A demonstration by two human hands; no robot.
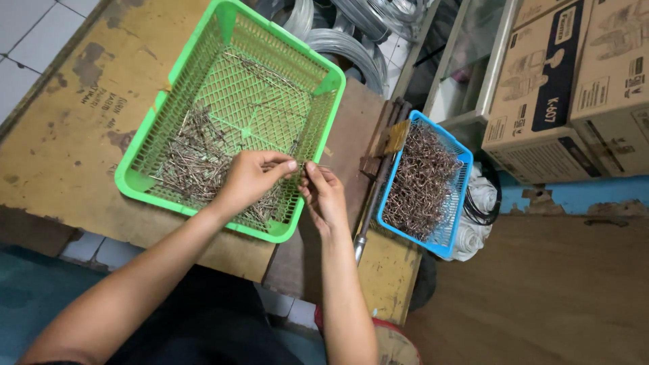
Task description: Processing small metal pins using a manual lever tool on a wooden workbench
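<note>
Thin brown metal wire was what both hands were busy with: a short wire piece [305,167] was pinched between them over the near right corner of the green basket [145,182]. The left hand [253,177] had its grip narrow, thumb and forefinger closed on one end of the piece, and the right hand [326,194] met it from the other side, fingertips closed on the same piece or on one touching it; I could not separate the two. Judging by its look, the piece was very light, stiff enough to keep its line yet bendable under finger pressure, a little slippery, and probably sharp at the cut ends, so the sensible hold seemed to be on the shank just behind each end, not on the tips. Just beyond and left of the left grip lay the heap of straight wire pieces [196,162] on the basket floor, tangled enough that one could drag its neighbours along. Off to the right of the right grip, well apart from it, stood the blue basket [454,203] filled with bent wire hooks [422,182], and between that and the grip a dark metal rod [375,196] ran along the wooden table [61,135]. How far the held piece was bent was too small to tell, and its middle was hidden by the fingers. Coils of grey wire [345,40] above were cut off by the frame, and the cardboard boxes [574,81] showed only in part.
</note>
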